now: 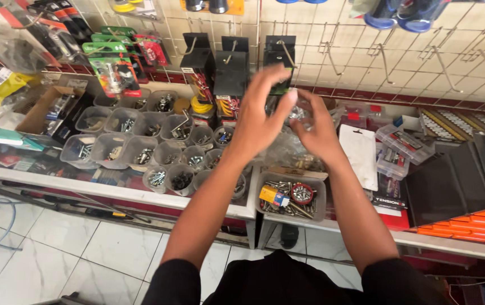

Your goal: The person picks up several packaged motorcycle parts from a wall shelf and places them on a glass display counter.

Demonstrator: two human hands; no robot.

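Both of my hands are raised above a shop counter. My left hand point(262, 110) and my right hand point(317, 127) meet around a clear plastic bag point(296, 114) holding small shiny metal pieces. The fingers of both hands pinch the bag's upper part, and the rest of the bag point(285, 149) hangs below, blurred. Straight beneath my hands sits a grey tray point(320, 204) of bolts and screws with a round red-rimmed tin and a small yellow packet in it.
Several clear cups of screws point(141, 141) fill the counter at left. Black packaged goods point(230, 68) and wire hooks hang on the tiled wall. Small clear boxes point(400, 141) and a white card point(361, 155) lie at right, with orange-edged bins point(468, 226) beyond. The floor is white tile.
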